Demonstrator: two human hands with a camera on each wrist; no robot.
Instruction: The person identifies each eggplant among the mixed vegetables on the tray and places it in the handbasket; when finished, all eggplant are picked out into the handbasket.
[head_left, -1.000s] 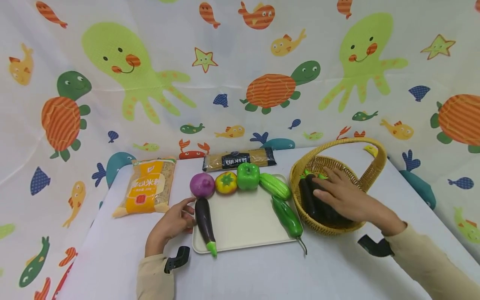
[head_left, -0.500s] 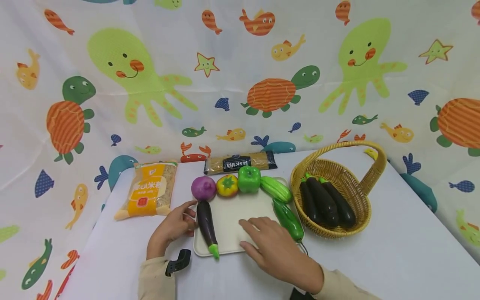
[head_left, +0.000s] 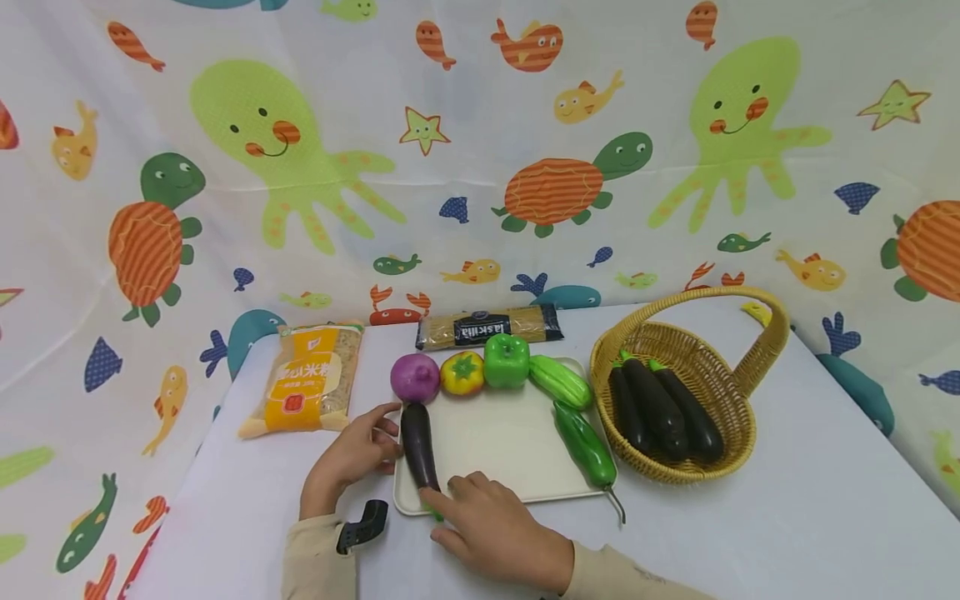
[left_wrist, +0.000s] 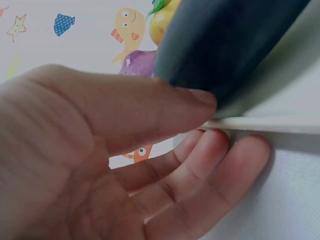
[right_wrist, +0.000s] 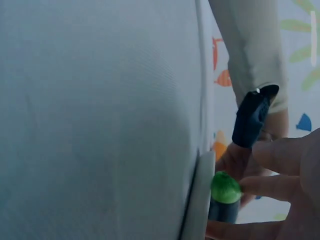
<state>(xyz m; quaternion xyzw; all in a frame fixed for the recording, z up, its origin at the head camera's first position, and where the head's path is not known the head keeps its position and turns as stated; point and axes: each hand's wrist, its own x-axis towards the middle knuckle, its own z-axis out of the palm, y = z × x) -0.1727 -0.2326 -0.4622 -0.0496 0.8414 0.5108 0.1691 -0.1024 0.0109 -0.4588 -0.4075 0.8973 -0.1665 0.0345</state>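
Observation:
On the left of a cream tray (head_left: pixel 495 442) lies a dark eggplant (head_left: pixel 418 446), its green stem end towards me. My left hand (head_left: pixel 356 458) pinches the tray's left edge; in the left wrist view its thumb is over the rim (left_wrist: pixel 280 124), against the eggplant (left_wrist: pixel 225 40), with the fingers below. My right hand (head_left: pixel 502 529) is at the eggplant's stem end, fingers extended. One finger seems to touch the green cap (right_wrist: pixel 225 187) in the right wrist view. Three eggplants lie in the wicker basket (head_left: pixel 738 400) on the right.
A purple onion (head_left: pixel 415 379), a yellow-red tomato-like vegetable (head_left: pixel 461 373), a green bell pepper (head_left: pixel 506 361) and a cucumber (head_left: pixel 561 382) line the tray's back. A long green pepper (head_left: pixel 585 446) lies at its right. Behind are a pasta packet (head_left: pixel 487 327) and a rice bag (head_left: pixel 306 379).
My right hand has left the eggplants in the basket and moved left across the tray to the single eggplant's stem end. My left hand has stayed at the tray's left edge.

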